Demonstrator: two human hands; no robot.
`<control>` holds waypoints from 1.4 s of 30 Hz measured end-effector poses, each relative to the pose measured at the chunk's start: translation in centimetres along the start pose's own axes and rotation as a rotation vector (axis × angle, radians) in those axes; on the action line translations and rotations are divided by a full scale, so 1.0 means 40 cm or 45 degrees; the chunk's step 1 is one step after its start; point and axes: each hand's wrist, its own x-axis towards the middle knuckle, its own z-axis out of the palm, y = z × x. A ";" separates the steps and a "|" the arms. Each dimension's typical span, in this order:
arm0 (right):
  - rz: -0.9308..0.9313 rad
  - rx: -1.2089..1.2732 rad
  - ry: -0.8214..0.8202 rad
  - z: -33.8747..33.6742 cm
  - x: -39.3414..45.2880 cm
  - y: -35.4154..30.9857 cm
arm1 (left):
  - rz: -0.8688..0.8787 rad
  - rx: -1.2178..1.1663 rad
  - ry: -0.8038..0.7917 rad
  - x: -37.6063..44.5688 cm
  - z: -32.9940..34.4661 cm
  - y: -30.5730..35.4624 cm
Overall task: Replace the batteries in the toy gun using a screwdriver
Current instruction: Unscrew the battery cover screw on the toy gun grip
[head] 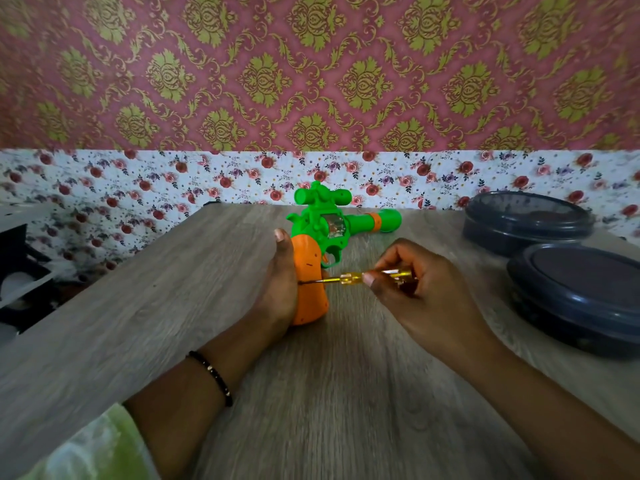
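Note:
A green toy gun (332, 223) with an orange grip (310, 282) stands on the wooden table (346, 393), barrel pointing right. My left hand (277, 292) wraps the back of the orange grip and holds it upright. My right hand (415, 289) pinches a screwdriver (349, 278) with a clear yellow handle. Its thin shaft lies level and its tip touches the side of the orange grip near the middle. No batteries are in view.
Two dark round lidded containers (526, 220) (581, 299) sit at the table's right side, close to my right hand. A dark box (17, 271) lies off the table's left edge. A flowered wall runs behind the table's far edge.

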 end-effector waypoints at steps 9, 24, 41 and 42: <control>0.080 0.066 -0.053 -0.002 -0.006 -0.008 | -0.021 0.050 -0.003 0.000 -0.006 -0.006; -0.014 -0.005 -0.044 -0.004 -0.006 -0.010 | -0.027 0.089 -0.001 -0.008 -0.002 0.000; 0.062 -0.063 -0.032 -0.011 -0.006 -0.017 | 0.026 0.106 0.011 -0.024 0.007 0.016; 0.066 -0.006 -0.047 -0.011 -0.004 -0.016 | 0.014 0.098 0.012 -0.024 0.006 0.017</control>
